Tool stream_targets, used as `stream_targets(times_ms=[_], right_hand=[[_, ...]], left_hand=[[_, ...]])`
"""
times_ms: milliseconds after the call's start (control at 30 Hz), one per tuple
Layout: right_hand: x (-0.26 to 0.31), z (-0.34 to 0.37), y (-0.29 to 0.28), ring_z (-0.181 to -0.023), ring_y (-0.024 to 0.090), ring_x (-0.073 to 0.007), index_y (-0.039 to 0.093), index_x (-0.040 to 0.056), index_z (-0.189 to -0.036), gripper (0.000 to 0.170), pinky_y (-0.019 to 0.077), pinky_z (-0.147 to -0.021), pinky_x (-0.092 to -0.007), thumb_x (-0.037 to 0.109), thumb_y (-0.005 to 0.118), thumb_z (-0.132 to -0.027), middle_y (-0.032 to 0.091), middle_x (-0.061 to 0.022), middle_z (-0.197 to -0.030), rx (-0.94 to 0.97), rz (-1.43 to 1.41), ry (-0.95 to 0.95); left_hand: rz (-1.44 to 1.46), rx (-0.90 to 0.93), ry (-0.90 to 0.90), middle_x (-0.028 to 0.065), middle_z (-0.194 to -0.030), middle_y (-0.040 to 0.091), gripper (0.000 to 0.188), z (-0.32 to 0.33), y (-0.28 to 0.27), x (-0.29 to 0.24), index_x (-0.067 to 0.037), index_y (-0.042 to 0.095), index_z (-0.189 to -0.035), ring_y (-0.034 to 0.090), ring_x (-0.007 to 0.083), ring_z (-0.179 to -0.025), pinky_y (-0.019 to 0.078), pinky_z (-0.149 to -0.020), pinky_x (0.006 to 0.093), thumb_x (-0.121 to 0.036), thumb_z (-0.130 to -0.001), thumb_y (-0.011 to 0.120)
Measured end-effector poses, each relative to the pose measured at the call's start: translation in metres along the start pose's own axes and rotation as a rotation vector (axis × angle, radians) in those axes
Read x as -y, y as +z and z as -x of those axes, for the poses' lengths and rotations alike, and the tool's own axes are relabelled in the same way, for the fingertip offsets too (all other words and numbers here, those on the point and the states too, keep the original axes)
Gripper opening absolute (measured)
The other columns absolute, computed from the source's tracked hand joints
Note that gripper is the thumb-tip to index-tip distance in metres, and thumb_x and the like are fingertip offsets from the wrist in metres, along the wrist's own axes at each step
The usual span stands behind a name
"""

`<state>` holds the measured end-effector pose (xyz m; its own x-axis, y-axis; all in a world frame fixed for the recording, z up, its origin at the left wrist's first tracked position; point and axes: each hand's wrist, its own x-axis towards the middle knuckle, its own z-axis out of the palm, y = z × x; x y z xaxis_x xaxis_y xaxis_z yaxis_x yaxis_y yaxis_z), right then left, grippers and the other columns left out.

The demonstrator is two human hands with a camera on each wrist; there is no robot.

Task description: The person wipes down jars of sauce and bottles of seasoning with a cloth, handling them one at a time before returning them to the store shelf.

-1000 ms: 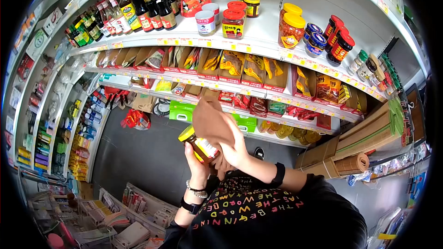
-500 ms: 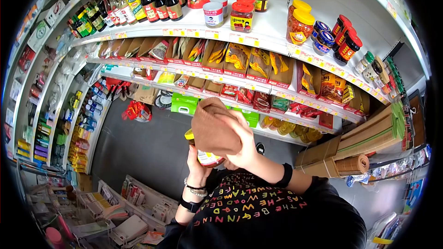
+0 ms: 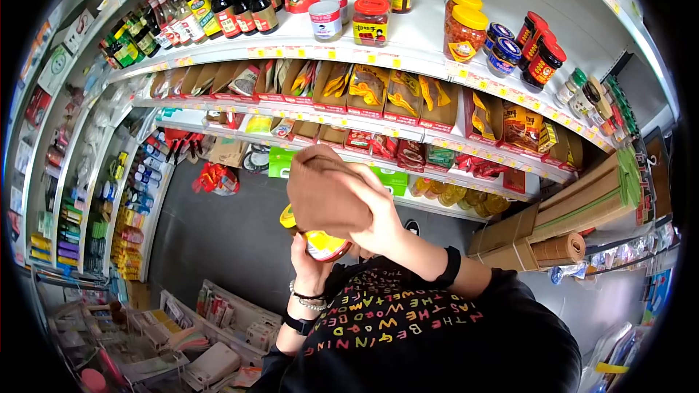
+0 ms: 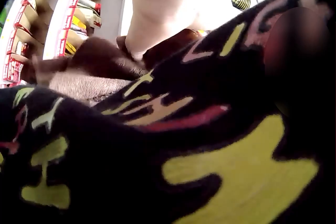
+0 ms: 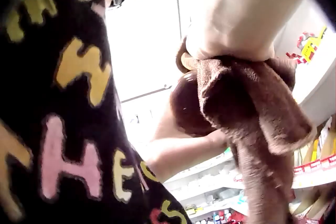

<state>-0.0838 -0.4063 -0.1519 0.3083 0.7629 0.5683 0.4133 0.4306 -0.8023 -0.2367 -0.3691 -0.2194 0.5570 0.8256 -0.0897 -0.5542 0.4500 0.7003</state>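
In the head view my left hand (image 3: 309, 260) grips a glass jar (image 3: 325, 245) with a yellow lid and a yellow and white label. The jar's dark brown glass (image 5: 190, 106) shows in the right wrist view. My right hand (image 3: 380, 211) holds a brown cloth (image 3: 324, 193) against the jar, and the cloth hides much of its upper side. Folds of this cloth (image 5: 265, 103) hang beneath the right hand in the right wrist view. A black shirt with coloured letters (image 4: 226, 166) fills much of the left wrist view.
Ahead, a white shelf (image 3: 306, 51) carries sauce bottles (image 3: 226, 11), red-lidded jars (image 3: 371, 22) and yellow-lidded jars (image 3: 464, 33). Boxed packets (image 3: 368, 91) line the shelf below. Rolled mats (image 3: 559, 249) are at the right, and a bin of small goods (image 3: 211, 349) stands at lower left.
The right hand has moved the cloth down and left over the jar, covering more of it than a second ago. The left hand keeps its grip; the jar's label has shifted.
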Motion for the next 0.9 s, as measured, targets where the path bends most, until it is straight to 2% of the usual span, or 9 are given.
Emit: stream_targets(times_ms=[67,267,333,433,533,567,733,800,900], right_hand=[[-0.002,0.004,-0.004,-0.109,0.055,-0.0356,0.063,0.0132,-0.124,0.068,0.0464,-0.092,-0.0448,0.010,0.083,-0.059,0.053,-0.0147,-0.124,0.015,-0.055,0.011],[0.026,-0.002,-0.009,-0.091,0.055,-0.0237,0.073,0.0206,-0.109,0.056,0.0392,-0.077,-0.0360,0.037,0.085,-0.057,0.055,-0.0084,-0.117,0.103,0.350,-0.545],[0.030,-0.006,-0.019,-0.092,0.057,-0.0260,0.072,0.0200,-0.111,0.057,0.0428,-0.079,-0.0386,0.035,0.085,-0.057,0.060,-0.0099,-0.111,0.092,0.273,-0.331],[0.011,-0.004,-0.029,-0.106,0.058,-0.0321,0.069,0.0126,-0.114,0.057,0.0455,-0.095,-0.0465,0.017,0.084,-0.059,0.058,-0.0130,-0.118,0.161,0.150,0.000],[0.017,-0.006,-0.039,-0.107,0.057,-0.0308,0.070,0.0163,-0.113,0.059,0.0449,-0.094,-0.0454,0.017,0.085,-0.056,0.057,-0.0120,-0.119,0.277,0.200,-0.109],[0.024,-0.005,-0.041,-0.109,0.055,-0.0293,0.071,0.0179,-0.111,0.060,0.0435,-0.094,-0.0449,0.019,0.087,-0.053,0.055,-0.0101,-0.121,0.339,0.225,-0.140],[0.016,-0.013,-0.036,-0.112,0.054,-0.0294,0.072,0.0187,-0.107,0.056,0.0437,-0.095,-0.0454,0.012,0.083,-0.053,0.057,-0.0096,-0.121,0.376,0.141,-0.138],[0.004,-0.019,-0.041,-0.111,0.056,-0.0291,0.071,0.0137,-0.110,0.047,0.0447,-0.098,-0.0415,0.013,0.078,-0.063,0.059,-0.0093,-0.119,0.348,0.139,0.090],[-0.008,-0.019,-0.044,-0.115,0.055,-0.0287,0.071,0.0139,-0.112,0.048,0.0444,-0.099,-0.0424,0.008,0.073,-0.064,0.059,-0.0100,-0.122,0.309,0.125,0.184]], left_hand=[[-0.080,0.080,0.024,0.0117,-0.142,0.046,0.082,0.000,-0.004,-0.001,-0.011,0.033,-0.146,0.050,0.0306,-0.126,0.0436,-0.105,0.0472,-0.062,-0.085,0.056],[-0.290,0.205,-0.110,0.0100,-0.153,0.027,0.078,-0.015,0.016,-0.007,-0.012,0.022,-0.151,0.030,0.0272,-0.140,0.0325,-0.114,0.0432,-0.051,-0.092,0.054],[-0.261,0.332,-0.086,0.0093,-0.155,0.023,0.076,-0.026,0.012,-0.010,-0.013,0.019,-0.152,0.027,0.0261,-0.142,0.0306,-0.115,0.0419,-0.047,-0.094,0.054],[-0.479,0.303,0.064,0.0150,-0.144,0.037,0.101,-0.010,0.000,-0.022,-0.005,0.024,-0.147,0.042,0.0290,-0.132,0.0365,-0.110,0.0438,-0.031,-0.070,0.084],[-0.596,0.280,0.042,0.0148,-0.141,0.041,0.098,-0.007,0.001,-0.023,-0.004,0.030,-0.145,0.046,0.0284,-0.129,0.0378,-0.109,0.0424,-0.031,-0.068,0.085],[-1.035,0.437,0.249,0.0126,-0.138,0.046,0.088,-0.018,0.007,-0.023,-0.006,0.039,-0.141,0.046,0.0261,-0.129,0.0375,-0.110,0.0409,-0.028,-0.069,0.084],[-1.033,0.483,0.063,0.0118,-0.138,0.050,0.083,0.004,0.005,-0.033,-0.007,0.047,-0.136,0.051,0.0272,-0.126,0.0418,-0.104,0.0410,-0.025,-0.065,0.087],[-1.205,0.612,0.459,0.0146,-0.130,0.057,0.088,-0.006,0.025,-0.048,0.001,0.050,-0.128,0.058,0.0270,-0.117,0.0449,-0.100,0.0391,-0.025,-0.055,0.092],[-0.780,0.450,0.204,0.0143,-0.131,0.057,0.084,-0.003,0.023,-0.040,0.000,0.051,-0.128,0.058,0.0299,-0.117,0.0439,-0.101,0.0385,-0.026,-0.058,0.091]])
